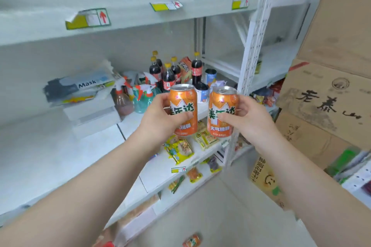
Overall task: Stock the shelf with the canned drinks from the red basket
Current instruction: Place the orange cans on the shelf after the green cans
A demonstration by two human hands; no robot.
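Now, two cans up, none shelved yet.
Up front the left hand [158,118] wraps its grip round one orange can [183,102], and the right hand [247,118] has its grip round a second can [222,106]. Both are near upright, long axis vertical, pull-tab tops at 12 o'clock, labels facing the camera, just apart in the air before the shelf [50,156]. No orange can shows on that shelf, so the job looks barely begun. Cola bottles [167,78] stand at 12 o'clock behind them, with bare board at 9 o'clock. Down at 6 o'clock a third can [191,241] waits, blurred.
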